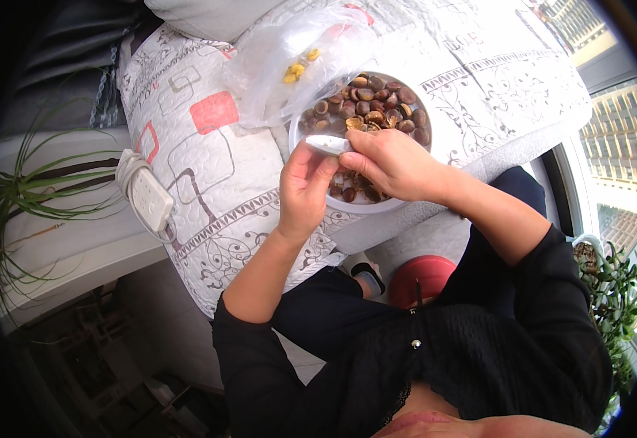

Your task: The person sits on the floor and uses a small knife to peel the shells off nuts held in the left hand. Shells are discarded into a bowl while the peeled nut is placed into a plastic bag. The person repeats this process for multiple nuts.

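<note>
Over a round white tray, my left hand and my right hand meet at a small whitish, shiny tool. The left thumb and fingers hold it from the left and below, while my right thumb and forefinger pinch its right end. Its exact kind is unclear, and I cannot tell whether a chestnut is hidden in the left fingers. Whole brown chestnuts fill the tray's far part. Broken chestnut shells lie among them, with more shells and chestnuts partly covered by my right hand.
A clear plastic bag holding several yellow peeled kernels touches the tray's far left. A patterned quilted cover lies beneath. To the left are a white power strip and a spiky plant; a red stool stands below.
</note>
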Demonstrator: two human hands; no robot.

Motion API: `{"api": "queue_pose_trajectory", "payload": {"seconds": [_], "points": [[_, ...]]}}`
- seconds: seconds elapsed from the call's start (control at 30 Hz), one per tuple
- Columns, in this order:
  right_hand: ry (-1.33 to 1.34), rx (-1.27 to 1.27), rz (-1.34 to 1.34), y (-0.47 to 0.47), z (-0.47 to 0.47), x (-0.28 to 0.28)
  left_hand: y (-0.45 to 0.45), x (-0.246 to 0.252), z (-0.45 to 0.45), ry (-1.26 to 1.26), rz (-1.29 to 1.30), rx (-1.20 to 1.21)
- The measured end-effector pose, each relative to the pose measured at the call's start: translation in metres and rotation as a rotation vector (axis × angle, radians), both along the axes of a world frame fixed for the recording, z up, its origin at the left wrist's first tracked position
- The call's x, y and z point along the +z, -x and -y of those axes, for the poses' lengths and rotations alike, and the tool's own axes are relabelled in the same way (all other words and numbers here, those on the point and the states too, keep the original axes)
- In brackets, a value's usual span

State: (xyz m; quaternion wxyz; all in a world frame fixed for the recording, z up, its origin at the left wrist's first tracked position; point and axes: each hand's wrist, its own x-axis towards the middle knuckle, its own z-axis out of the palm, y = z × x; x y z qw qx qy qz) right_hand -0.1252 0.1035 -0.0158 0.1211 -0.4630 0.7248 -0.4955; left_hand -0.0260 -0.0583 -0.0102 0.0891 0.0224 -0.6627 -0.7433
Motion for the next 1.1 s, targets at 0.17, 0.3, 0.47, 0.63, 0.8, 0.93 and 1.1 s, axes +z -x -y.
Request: {"api": "queue_pose_trajectory", "payload": {"seconds": [0.17, 0.3, 0.47, 0.63, 0.8, 0.93, 1.1], "points": [[0.044, -0.007, 0.055, -0.001, 0.0, 0.001, 0.0, 0.002, 0.004, 0.042, 0.046, -0.018], [0.048, 0.007, 0.153, 0.004, -0.002, 0.004, 0.001, 0.004, 0.008, 0.087, 0.033, -0.093], [-0.008, 0.074, 0.129, 0.006, -0.009, 0.008, 0.001, 0.004, 0.009, 0.124, 0.049, -0.058], [0.048, 0.01, 0.07, 0.017, -0.011, 0.007, 0.006, 0.0, 0.013, 0.254, -0.091, -0.048], [0.052, -0.035, 0.051, 0.019, -0.013, 0.004, 0.005, -0.001, 0.013, 0.263, -0.049, -0.037], [0.044, 0.012, 0.001, 0.014, -0.012, 0.003, 0.004, 0.0, 0.009, 0.172, -0.015, -0.023], [-0.004, 0.02, -0.001, 0.012, -0.01, 0.001, 0.001, 0.006, 0.005, 0.296, 0.028, -0.021]]}}
